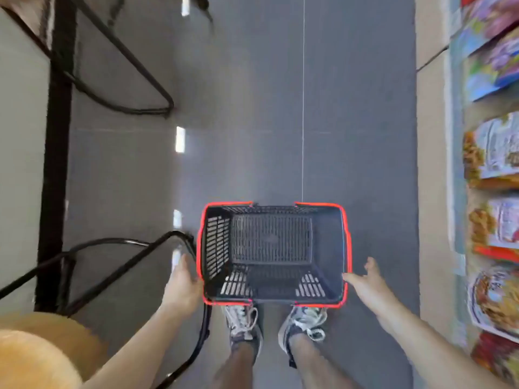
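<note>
Head view, looking straight down: red-rimmed black basket (216, 242) over the grey floor (252, 150), no telling whether resting or lifted. Just behind the basket, two sneakers (243, 321), toes at its near rim. At the basket's left end, the left hand (182, 284), thumb against the red rim, fingers blurred, so no telling whether clasping or merely touching. At the basket's near right corner, the right hand (368, 282), fingers spread, one fingertip touching the rim. Left of the basket, black stool frames (171, 234); well right of it, shelved snack packets (494, 153).
</note>
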Available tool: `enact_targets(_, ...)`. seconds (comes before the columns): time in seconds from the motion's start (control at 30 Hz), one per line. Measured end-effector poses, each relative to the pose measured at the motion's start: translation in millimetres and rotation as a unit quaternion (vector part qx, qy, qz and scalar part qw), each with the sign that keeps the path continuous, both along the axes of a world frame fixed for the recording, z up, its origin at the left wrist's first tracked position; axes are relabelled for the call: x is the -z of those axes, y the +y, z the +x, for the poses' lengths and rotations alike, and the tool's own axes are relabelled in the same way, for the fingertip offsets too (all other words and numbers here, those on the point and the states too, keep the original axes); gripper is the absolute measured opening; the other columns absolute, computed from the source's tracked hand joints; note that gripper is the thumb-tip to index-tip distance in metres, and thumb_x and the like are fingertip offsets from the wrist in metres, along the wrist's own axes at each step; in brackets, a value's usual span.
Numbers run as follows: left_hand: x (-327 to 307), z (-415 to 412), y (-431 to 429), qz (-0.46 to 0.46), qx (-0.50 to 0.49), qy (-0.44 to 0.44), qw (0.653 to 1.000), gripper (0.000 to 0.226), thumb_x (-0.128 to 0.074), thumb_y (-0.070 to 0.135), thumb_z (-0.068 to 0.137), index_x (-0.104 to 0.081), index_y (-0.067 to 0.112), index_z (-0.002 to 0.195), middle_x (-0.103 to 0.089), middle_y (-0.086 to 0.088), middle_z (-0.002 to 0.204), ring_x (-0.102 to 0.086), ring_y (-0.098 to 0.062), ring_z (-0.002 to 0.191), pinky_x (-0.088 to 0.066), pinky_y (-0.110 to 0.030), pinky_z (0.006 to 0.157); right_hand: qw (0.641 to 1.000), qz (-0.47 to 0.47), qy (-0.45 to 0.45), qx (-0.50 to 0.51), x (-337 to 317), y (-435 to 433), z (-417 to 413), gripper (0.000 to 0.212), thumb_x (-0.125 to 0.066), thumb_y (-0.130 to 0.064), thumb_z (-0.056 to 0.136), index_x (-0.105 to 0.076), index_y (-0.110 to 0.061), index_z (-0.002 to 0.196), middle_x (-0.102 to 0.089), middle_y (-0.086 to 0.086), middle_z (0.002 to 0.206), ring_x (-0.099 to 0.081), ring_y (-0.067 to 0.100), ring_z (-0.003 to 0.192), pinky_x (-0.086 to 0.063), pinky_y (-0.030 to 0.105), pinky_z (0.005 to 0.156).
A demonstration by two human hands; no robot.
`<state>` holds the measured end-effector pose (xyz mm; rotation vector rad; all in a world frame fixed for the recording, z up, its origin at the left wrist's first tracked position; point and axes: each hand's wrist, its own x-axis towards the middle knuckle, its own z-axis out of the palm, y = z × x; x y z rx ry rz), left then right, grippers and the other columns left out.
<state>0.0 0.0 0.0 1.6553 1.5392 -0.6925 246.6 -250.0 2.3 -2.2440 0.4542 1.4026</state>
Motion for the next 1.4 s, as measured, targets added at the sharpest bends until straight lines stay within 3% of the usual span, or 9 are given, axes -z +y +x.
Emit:
enact_targets(0.13,60.0,-6.0,-4.9,-0.059,-0.049,0.032,0.997,0.043,-0.056,0.001,0.086,-0.049,0.002,0.129,-0.062,-0.017,0.122,-0.059,-0.039,0.113,-0.047,-0.043,0.096,1.000,0.013,-0.020,-0.012,50.8,-5.6,-10.4,0.040,-0.051,0.010,0.086,-0.059,-0.009,0.120,-0.065,0.015,0.122,-0.061,0.029,0.109,-0.046,0.040,0.098)
enact_targets(0.3,37.4,-10.3,3.6,-0.052,0.011,0.048,0.997,0.022,-0.065,0.006,0.085,-0.059,0.003,0.106,-0.069,-0.014,0.100,-0.065,-0.036,0.097,-0.052,-0.041,0.086,0.996,0.018,-0.080,0.019,28.1,9.0,3.4,0.028,-0.058,0.006,0.087,-0.068,-0.011,0.107,-0.066,0.007,0.093,-0.058,0.019,0.083,-0.043,0.025,0.069)
enact_targets(0.4,-20.2,21.7,-1.7,-0.033,0.080,0.033,0.996,0.017,-0.061,0.015,0.086,-0.051,0.011,0.098,-0.062,-0.003,0.090,-0.059,-0.029,0.088,-0.048,-0.036,0.077,0.996,0.067,-0.057,0.015,-16.6,35.6,1.3,0.028,-0.049,0.009,0.091,-0.069,-0.009,0.098,-0.062,0.004,0.082,-0.056,0.011,0.067,-0.045,0.015,0.060)
enact_targets(0.57,-147.9,98.7,0.7,0.062,0.122,-0.039,0.990,0.016,-0.052,0.022,0.088,-0.040,0.014,0.095,-0.055,0.000,0.081,-0.055,-0.033,0.082,-0.036,-0.038,0.069,0.986,0.124,-0.085,0.071,-124.5,65.9,18.8,0.033,-0.042,0.006,0.093,-0.057,-0.019,0.077,-0.044,0.001,0.063,-0.039,0.019,0.054,-0.032,0.030,0.052)
enact_targets(0.8,-354.6,150.3,63.3,0.191,0.034,-0.162,0.967,0.029,-0.057,0.011,0.092,-0.037,0.013,0.072,-0.047,-0.003,0.072,-0.050,-0.034,0.078,-0.024,-0.036,0.064,0.953,0.202,-0.191,0.123,-305.8,74.7,111.9,0.013,-0.052,-0.014,0.101,-0.065,-0.012,0.099,-0.045,0.001,0.062,-0.042,0.012,0.050,-0.036,0.017,0.040)
enact_targets(1.0,-477.0,174.7,143.7,0.220,-0.051,-0.262,0.938,0.019,-0.061,0.016,0.093,-0.049,0.021,0.078,-0.061,0.000,0.067,-0.057,-0.010,0.062,-0.044,-0.022,0.058,0.932,0.234,-0.254,0.108,-398.9,133.5,200.2,0.015,-0.056,-0.015,0.099,-0.062,-0.019,0.086,-0.047,0.003,0.061,-0.043,0.007,0.044,-0.037,0.012,0.035)
enact_targets(1.13,-516.8,211.6,204.3,0.177,-0.112,-0.348,0.914,0.008,-0.058,0.014,0.096,-0.057,0.016,0.088,-0.069,0.012,0.072,-0.065,0.003,0.058,-0.046,-0.010,0.049,0.920,0.236,-0.308,0.047,-451.7,195.8,259.3,0.007,-0.060,-0.016,0.096,-0.061,-0.023,0.099,-0.056,0.002,0.066,-0.048,0.014,0.050,-0.043,0.017,0.035)
enact_targets(1.3,-558.8,267.1,284.8,0.155,-0.149,-0.398,0.892,0.010,-0.057,0.009,0.098,-0.056,0.016,0.091,-0.072,0.010,0.074,-0.069,-0.004,0.061,-0.053,-0.017,0.049,0.906,0.192,-0.364,-0.096,-505.1,266.0,330.6,0.033,-0.069,-0.026,0.090,-0.068,-0.008,0.117,-0.073,0.010,0.096,-0.068,0.025,0.085,-0.053,0.038,0.079)
enact_targets(1.4,-580.9,304.5,326.3,0.135,-0.155,-0.401,0.892,0.007,-0.056,0.009,0.098,-0.056,0.013,0.091,-0.073,-0.006,0.084,-0.073,-0.019,0.069,-0.058,-0.032,0.055,0.907,0.229,-0.345,-0.080,-528.5,302.9,366.5,0.018,-0.067,-0.025,0.091,-0.071,-0.011,0.102,-0.073,0.007,0.096,-0.069,0.024,0.090,-0.054,0.041,0.084)
